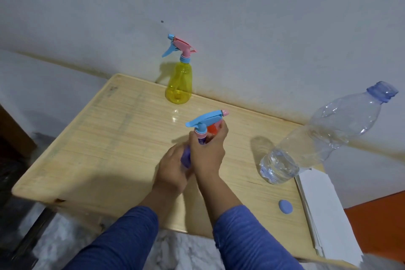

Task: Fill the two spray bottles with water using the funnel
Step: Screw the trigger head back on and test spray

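At frame centre, the left hand (173, 171) grips the purple plastic spray bottle (186, 156) by its body, fingers wrapped round it. The right hand (208, 149) clamps its fingers on the neck below the blue trigger head (206, 119). The yellow translucent spray bottle (179, 81) stands upright at the bench's (98, 138) far edge.

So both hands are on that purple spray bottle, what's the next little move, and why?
Probably twist the spray head at its collar. The right hand grips the purple bottle at the neck, the left hand holds its body, and the head sits on top. Whether it is coming off or going on, I cannot tell. The water bottle stands uncapped, its cap on the table.
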`<act>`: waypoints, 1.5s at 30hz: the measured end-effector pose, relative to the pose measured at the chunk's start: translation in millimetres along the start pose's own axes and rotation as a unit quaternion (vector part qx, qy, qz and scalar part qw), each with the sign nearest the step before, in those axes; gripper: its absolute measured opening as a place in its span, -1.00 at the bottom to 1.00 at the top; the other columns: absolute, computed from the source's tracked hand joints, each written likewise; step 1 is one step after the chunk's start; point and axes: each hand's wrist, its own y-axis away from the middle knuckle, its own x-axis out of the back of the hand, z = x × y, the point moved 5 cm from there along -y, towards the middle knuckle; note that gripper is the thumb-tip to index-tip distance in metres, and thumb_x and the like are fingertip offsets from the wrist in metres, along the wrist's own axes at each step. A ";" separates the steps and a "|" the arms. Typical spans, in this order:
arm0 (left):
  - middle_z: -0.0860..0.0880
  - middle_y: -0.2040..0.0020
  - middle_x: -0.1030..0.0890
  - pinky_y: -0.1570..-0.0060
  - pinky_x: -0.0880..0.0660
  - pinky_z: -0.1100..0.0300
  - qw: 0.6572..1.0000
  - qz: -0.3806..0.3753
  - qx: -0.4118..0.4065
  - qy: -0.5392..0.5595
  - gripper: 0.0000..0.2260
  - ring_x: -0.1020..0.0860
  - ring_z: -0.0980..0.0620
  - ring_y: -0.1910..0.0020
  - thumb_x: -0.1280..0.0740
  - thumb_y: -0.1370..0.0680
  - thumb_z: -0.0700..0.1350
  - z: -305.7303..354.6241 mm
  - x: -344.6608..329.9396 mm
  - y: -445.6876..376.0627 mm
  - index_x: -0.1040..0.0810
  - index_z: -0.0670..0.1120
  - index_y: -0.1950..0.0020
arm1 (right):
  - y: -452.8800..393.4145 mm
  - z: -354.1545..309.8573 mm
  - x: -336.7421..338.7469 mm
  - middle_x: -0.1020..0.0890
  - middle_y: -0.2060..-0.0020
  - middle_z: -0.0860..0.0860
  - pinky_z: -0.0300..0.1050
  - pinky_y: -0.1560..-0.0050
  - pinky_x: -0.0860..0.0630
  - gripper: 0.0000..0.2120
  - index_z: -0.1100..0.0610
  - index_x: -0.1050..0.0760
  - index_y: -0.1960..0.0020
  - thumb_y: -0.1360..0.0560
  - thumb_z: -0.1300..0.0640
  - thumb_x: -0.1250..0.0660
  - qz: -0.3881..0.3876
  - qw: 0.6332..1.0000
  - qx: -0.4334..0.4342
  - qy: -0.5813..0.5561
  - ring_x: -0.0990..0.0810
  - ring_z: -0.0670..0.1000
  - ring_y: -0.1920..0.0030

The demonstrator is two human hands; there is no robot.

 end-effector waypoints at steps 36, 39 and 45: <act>-0.05 -0.55 0.26 -0.45 0.17 -0.08 0.888 -0.006 0.327 -0.322 -0.14 0.26 -0.07 -0.52 -0.23 -0.47 0.29 -74.9 59.1 30.7 0.18 -0.01 -0.54 | -61.3 17.2 -11.3 -0.47 0.55 0.09 -0.13 0.43 -0.49 -0.87 0.28 -0.50 0.16 -0.49 0.21 -0.27 -0.469 0.854 -0.051 0.219 -0.41 0.01 0.58; -0.05 -0.55 0.26 -0.45 0.18 -0.09 0.892 0.000 0.324 -0.316 -0.14 0.26 -0.06 -0.52 -0.24 -0.46 0.29 -74.7 59.2 30.9 0.18 -0.01 -0.54 | -61.2 14.6 -11.1 -0.47 0.57 0.07 -0.19 0.45 -0.49 -0.79 0.18 -0.44 0.31 -0.50 0.18 -0.28 -0.457 0.858 -0.038 0.233 -0.42 0.00 0.58; -0.06 -0.55 0.24 -0.45 0.16 -0.10 0.891 -0.001 0.325 -0.317 -0.13 0.25 -0.07 -0.52 -0.25 -0.45 0.30 -75.9 60.3 30.6 0.16 -0.02 -0.54 | -61.7 9.6 -13.6 -0.49 0.54 0.13 -0.17 0.47 -0.50 -0.88 0.25 -0.52 0.13 -0.48 0.18 -0.32 -0.440 0.878 -0.045 0.183 -0.42 0.04 0.58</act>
